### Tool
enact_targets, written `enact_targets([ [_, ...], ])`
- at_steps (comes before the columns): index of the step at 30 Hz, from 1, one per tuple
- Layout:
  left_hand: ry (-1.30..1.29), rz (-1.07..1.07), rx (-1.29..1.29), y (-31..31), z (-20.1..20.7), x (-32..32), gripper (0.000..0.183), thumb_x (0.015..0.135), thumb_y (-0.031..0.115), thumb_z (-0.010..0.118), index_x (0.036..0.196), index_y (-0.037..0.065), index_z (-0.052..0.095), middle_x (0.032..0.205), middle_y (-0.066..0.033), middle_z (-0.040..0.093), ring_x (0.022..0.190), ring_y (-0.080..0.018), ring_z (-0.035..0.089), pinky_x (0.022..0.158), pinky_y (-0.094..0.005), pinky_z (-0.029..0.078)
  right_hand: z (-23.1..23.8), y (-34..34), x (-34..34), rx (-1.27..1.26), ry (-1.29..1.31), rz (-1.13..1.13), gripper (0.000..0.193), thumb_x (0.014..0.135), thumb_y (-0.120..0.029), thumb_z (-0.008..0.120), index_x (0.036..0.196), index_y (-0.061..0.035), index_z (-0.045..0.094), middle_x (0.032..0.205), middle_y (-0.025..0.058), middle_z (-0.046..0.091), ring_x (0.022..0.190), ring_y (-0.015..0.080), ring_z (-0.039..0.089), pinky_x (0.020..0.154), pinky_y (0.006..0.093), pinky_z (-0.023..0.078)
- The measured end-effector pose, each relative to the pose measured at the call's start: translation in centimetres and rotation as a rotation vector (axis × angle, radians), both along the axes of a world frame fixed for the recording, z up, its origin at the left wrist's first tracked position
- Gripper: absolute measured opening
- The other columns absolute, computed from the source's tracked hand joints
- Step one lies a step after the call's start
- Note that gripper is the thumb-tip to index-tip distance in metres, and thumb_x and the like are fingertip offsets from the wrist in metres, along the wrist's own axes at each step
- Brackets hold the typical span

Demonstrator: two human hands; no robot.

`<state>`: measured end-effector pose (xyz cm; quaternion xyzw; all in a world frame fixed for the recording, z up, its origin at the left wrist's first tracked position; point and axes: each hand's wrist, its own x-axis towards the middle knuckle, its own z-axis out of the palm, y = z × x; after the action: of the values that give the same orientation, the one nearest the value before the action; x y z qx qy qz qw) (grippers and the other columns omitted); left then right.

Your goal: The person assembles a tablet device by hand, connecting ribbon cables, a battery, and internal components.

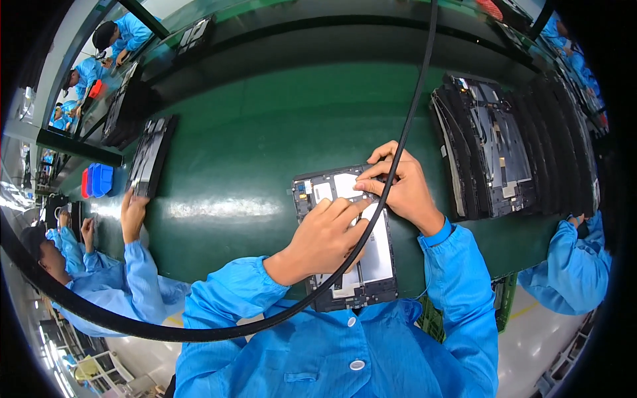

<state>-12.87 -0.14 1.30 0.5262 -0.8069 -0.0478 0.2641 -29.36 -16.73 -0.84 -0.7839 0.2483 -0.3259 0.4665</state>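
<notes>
An opened tablet-like device (378,262) with a black frame, silver panels and small circuit parts lies on the green table in front of me, close to my body. My right hand (405,192) is over its far right part, thumb and index finger pinched together at a pale panel. Whatever those fingertips hold is too small to make out. My left hand (322,235) lies across the middle of the device, its fingers curled and their tips close to the right hand's. Its lower fingers and anything in them are hidden.
A black cable (298,306) arcs across the view, in front of both hands. Several similar devices (497,146) stand in a row at right. At left, a co-worker's hand (133,215) touches a stack of devices (151,152), near blue (101,179) and red bins (84,184).
</notes>
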Motion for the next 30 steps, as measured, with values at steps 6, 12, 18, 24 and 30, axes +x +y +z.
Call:
enact_targets([
  [6, 0.045, 0.010, -0.009, -0.2, 0.2, 0.1, 0.025, 0.083, 0.019, 0.079, 0.102, 0.006, 0.068, 0.139, -0.0158, 0.069, 0.108, -0.0307, 0.062, 0.085, -0.0444, 0.047, -0.3, -0.8, -0.3, 0.148, 0.006, 0.048, 0.014, 0.087, -0.013, 0.093, 0.096, -0.0051, 0.086, 0.108, 0.0036, 0.066, 0.081, 0.0110, 0.058, 0.071, 0.0283, 0.047],
  [12, 0.011, 0.026, -0.044, 0.0, 0.4, -0.3, 0.018, 0.084, 0.017, 0.081, 0.093, 0.008, 0.069, 0.135, -0.0157, 0.073, 0.097, -0.0280, 0.063, 0.077, -0.0423, 0.044, 0.2, -1.7, -1.5, 0.236, 0.031, 0.151, 0.009, 0.096, -0.007, 0.083, 0.095, 0.0005, 0.078, 0.120, 0.0077, 0.069, 0.086, 0.0122, 0.063, 0.071, 0.0278, 0.050],
  [18, 0.007, 0.018, -0.039, -0.5, 0.3, 0.0, 0.020, 0.083, 0.019, 0.082, 0.089, 0.007, 0.067, 0.135, -0.0163, 0.073, 0.097, -0.0274, 0.064, 0.078, -0.0414, 0.043, 0.8, -1.9, -1.8, 0.250, 0.077, 0.188, 0.008, 0.097, -0.005, 0.081, 0.095, 0.0015, 0.077, 0.125, 0.0098, 0.070, 0.089, 0.0131, 0.065, 0.072, 0.0272, 0.051],
  [24, -0.005, 0.066, -0.128, -0.3, 0.2, -0.2, 0.017, 0.082, 0.018, 0.081, 0.087, 0.009, 0.068, 0.137, -0.0136, 0.075, 0.102, -0.0272, 0.066, 0.078, -0.0413, 0.043, 0.7, -0.6, -0.6, 0.212, 0.052, 0.075, 0.012, 0.090, -0.010, 0.090, 0.095, -0.0023, 0.083, 0.112, 0.0050, 0.068, 0.080, 0.0105, 0.058, 0.071, 0.0290, 0.048],
  [30, -0.021, 0.093, -0.132, 0.0, 0.0, -0.2, 0.016, 0.080, 0.017, 0.081, 0.084, 0.009, 0.068, 0.136, -0.0123, 0.076, 0.101, -0.0266, 0.066, 0.077, -0.0414, 0.043, 0.6, -0.1, 0.2, 0.073, 0.021, 0.019, 0.015, 0.083, -0.011, 0.095, 0.097, -0.0084, 0.090, 0.105, 0.0024, 0.065, 0.073, 0.0079, 0.051, 0.063, 0.0273, 0.039],
])
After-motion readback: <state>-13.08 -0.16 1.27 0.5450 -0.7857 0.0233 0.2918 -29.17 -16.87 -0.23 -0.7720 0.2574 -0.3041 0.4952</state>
